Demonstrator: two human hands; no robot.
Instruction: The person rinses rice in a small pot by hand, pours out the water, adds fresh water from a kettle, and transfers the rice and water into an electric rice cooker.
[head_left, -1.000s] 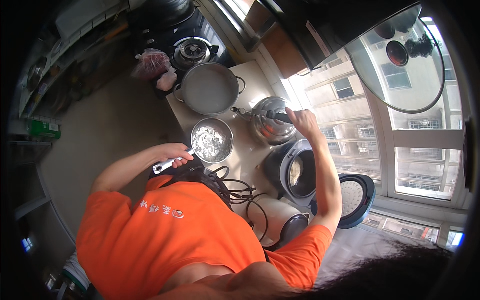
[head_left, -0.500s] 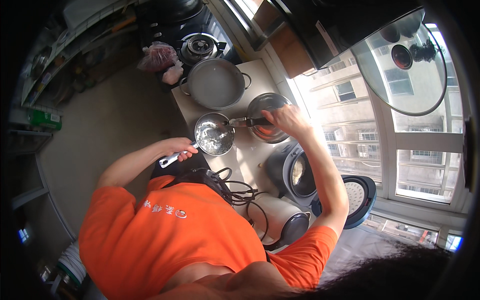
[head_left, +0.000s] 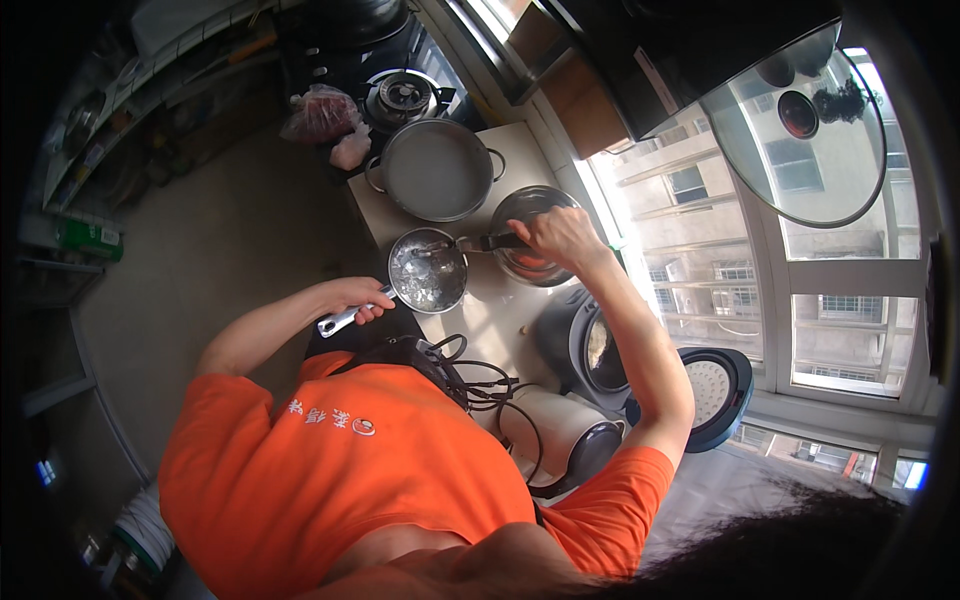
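My left hand (head_left: pixel 362 297) is closed around the silver handle of a small metal pan (head_left: pixel 428 288), held level over the counter's near edge. Pale, shiny contents lie inside it; I cannot make out what they are. With closed fingers, my right hand (head_left: pixel 565 238) grips the black handle of a metal utensil (head_left: pixel 468 244). Its far end reaches over the pan's rim into the contents, and its exact shape is hard to see. Beneath my right hand sits a round steel bowl (head_left: pixel 522 203) with something orange-red showing in it.
A grey two-handled pot (head_left: pixel 437 172) stands beyond the pan, by a gas burner (head_left: pixel 404 96) and a plastic bag of reddish contents (head_left: pixel 320 113). At right are an open rice cooker (head_left: pixel 562 342) and a white kettle (head_left: pixel 545 425). Black cables (head_left: pixel 488 392) lie near my body.
My right hand has shifted slightly left, and the utensil's end has moved from the pan's right rim farther inside. My left hand holds the pan in nearly the same place.
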